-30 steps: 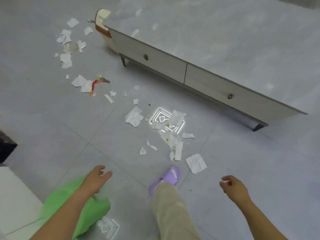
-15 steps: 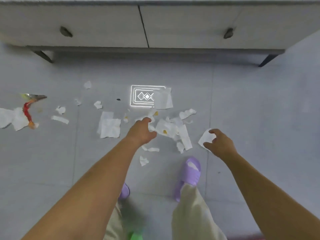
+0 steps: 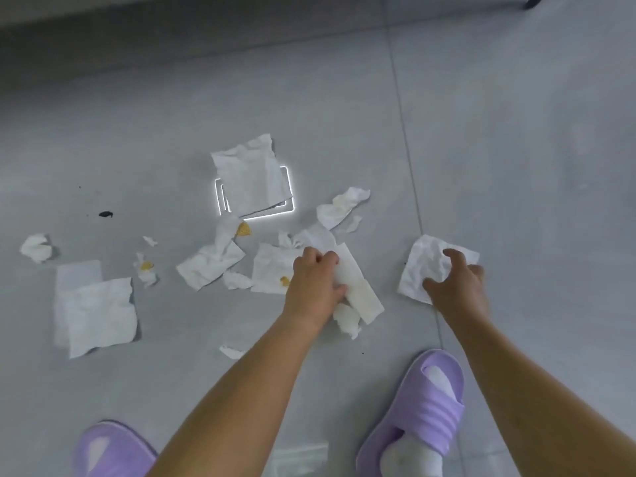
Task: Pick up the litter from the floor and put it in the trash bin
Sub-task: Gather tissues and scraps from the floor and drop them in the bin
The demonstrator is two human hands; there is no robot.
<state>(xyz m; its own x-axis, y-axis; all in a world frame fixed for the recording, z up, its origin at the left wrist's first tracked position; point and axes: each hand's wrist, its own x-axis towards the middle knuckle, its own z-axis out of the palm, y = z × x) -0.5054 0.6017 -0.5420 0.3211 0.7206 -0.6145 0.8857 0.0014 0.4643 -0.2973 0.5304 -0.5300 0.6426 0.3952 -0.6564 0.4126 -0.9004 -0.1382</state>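
Torn white tissues lie scattered on the grey tile floor [image 3: 516, 166]. My left hand [image 3: 315, 287] is down on the floor, its fingers closed on a long tissue strip [image 3: 361, 290] beside a stained sheet [image 3: 272, 270]. My right hand [image 3: 457, 287] curls over a crumpled square tissue [image 3: 425, 263], thumb and fingers pinching it. More pieces lie further out: a large sheet [image 3: 249, 177], a twisted wad [image 3: 342, 206], a creased sheet [image 3: 210, 263] and a folded sheet [image 3: 96, 311]. The trash bin is out of view.
Yellow crumbs [image 3: 243, 229] and a dark speck [image 3: 105, 214] dot the floor. My feet in purple slippers [image 3: 426, 407] stand close behind the litter. The cabinet's shadowed underside [image 3: 137, 39] and one dark leg [image 3: 531, 0] run along the top.
The view has dropped close to the floor. My left hand moved right onto the tissue strip and closed on it; my right hand stays on the square tissue, fingers curling around it.
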